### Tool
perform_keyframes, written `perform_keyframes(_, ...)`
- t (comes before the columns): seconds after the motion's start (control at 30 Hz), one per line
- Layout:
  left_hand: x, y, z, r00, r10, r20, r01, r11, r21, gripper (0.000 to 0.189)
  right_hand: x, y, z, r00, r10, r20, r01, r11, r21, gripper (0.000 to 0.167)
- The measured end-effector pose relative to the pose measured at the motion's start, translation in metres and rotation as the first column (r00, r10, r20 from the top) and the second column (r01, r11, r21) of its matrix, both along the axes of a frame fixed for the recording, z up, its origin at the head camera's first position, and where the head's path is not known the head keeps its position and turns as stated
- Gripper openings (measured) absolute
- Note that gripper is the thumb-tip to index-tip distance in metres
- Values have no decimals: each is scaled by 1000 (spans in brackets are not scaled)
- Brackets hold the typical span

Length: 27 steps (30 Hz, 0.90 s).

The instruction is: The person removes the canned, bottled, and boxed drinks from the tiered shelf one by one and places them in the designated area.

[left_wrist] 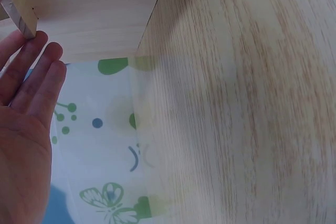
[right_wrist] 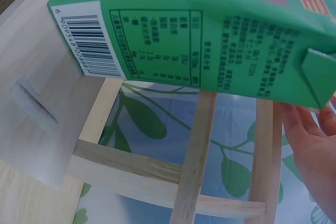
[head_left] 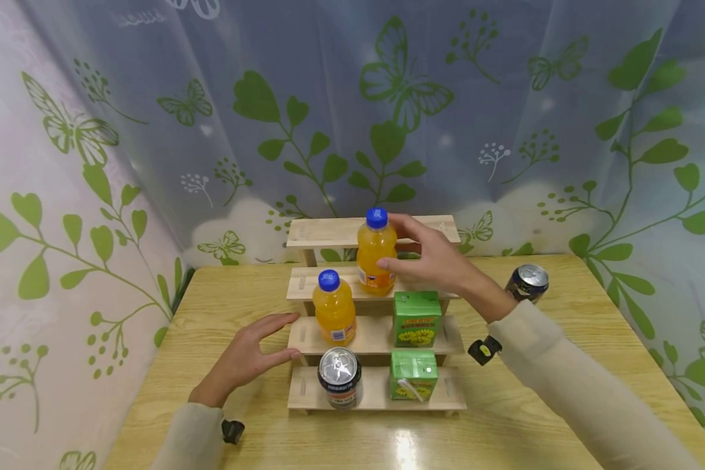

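Observation:
In the head view my right hand holds the upper orange drink bottle from its right side, thumb at the front. This blue-capped bottle appears to stand on the second tier from the top. My left hand is at the left end of the stepped wooden rack; in the left wrist view its straight fingers touch a shelf end. A second orange drink bottle stands one tier lower, beside a green drink carton. On the lowest tier are a dark can and another green carton.
Another dark can stands on the wooden table, partly behind my right forearm. Patterned curtain cloth hangs behind and on both sides. The rack's top tier is above the bottles.

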<state>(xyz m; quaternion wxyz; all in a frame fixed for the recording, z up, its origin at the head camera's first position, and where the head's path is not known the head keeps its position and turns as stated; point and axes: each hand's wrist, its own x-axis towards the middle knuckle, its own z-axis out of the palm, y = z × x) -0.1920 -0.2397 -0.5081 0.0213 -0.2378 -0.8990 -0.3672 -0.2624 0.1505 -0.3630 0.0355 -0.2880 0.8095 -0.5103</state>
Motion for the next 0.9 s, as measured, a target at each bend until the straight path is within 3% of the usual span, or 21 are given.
perform_keyframes(0.9,0,0,0,1000,-4,-5,4,1000,3,70,0,-6,-1,999,-30,-22,30,999,25,75)
